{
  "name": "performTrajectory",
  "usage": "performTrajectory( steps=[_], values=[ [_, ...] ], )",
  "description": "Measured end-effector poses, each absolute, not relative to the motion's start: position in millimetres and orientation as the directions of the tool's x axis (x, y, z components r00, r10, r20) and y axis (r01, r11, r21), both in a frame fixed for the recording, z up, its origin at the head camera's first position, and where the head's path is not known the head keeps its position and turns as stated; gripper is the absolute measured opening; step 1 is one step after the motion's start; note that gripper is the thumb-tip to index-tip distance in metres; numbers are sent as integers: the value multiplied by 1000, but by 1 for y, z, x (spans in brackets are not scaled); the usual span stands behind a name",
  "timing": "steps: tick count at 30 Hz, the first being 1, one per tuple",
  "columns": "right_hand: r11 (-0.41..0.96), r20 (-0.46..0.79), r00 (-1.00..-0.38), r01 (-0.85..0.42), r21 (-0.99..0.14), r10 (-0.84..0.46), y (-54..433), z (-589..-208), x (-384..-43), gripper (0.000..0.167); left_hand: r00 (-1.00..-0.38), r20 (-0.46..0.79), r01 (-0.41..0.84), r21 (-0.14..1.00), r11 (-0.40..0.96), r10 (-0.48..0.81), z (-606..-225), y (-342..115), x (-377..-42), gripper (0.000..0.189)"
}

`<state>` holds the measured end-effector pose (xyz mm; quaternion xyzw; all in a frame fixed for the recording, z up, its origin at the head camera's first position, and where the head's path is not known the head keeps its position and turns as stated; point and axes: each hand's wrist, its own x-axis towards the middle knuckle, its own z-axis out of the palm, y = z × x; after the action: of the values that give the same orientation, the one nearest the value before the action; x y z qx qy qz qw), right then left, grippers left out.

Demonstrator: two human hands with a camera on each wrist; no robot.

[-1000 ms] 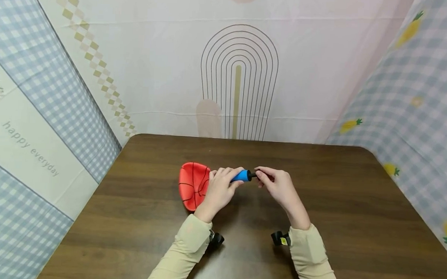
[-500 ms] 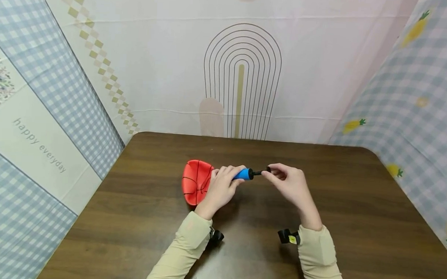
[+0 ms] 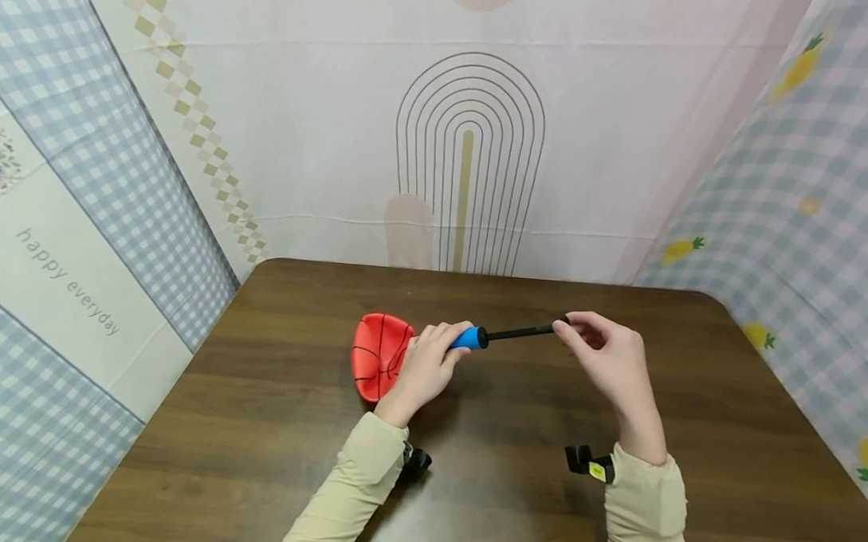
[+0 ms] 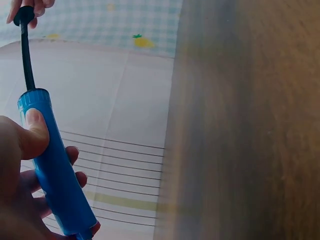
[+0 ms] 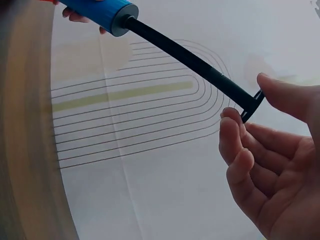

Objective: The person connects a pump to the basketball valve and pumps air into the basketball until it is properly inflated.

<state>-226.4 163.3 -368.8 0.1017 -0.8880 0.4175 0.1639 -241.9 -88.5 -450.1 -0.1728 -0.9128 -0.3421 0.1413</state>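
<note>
A small blue hand pump [image 3: 469, 337] is held level above the brown table [image 3: 686, 439]. My left hand [image 3: 425, 366] grips its blue barrel [image 4: 52, 170] with thumb and fingers wrapped round it. My right hand [image 3: 603, 353] pinches the black handle [image 5: 251, 105] at the end of the black plunger rod [image 3: 521, 332], which is drawn out to the right [image 5: 185, 57]. A deflated orange-red basketball [image 3: 377, 354] lies on the table just left of my left hand, at the pump's far end, which is hidden by the hand.
Patterned cloth walls stand close round the table: an arch print [image 3: 469, 160] behind, blue check [image 3: 84, 211] on the left, pineapple check [image 3: 810, 196] on the right. Black wrist camera mounts [image 3: 588, 464] sit at both cuffs.
My right hand has moved to the right, drawing the black plunger rod out of the blue barrel. The left hand and the ball have stayed in place.
</note>
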Motion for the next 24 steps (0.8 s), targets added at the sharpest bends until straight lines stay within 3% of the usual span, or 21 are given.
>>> performTrajectory(
  steps=[7, 16, 24],
  values=[
    [638, 296, -953, -270, -722, -68, 143, -380, -234, 39, -895, 382, 424, 566, 707, 231, -451, -87, -242, 38],
    [713, 309, -933, -345, -610, -187, 101, -405, -243, 36, -885, 403, 433, 531, 729, 232, -453, -80, -241, 38],
    [641, 246, -944, -330, -693, -220, 113, -408, -246, 33, -888, 365, 440, 499, 746, 280, -454, -88, -243, 41]
  ],
)
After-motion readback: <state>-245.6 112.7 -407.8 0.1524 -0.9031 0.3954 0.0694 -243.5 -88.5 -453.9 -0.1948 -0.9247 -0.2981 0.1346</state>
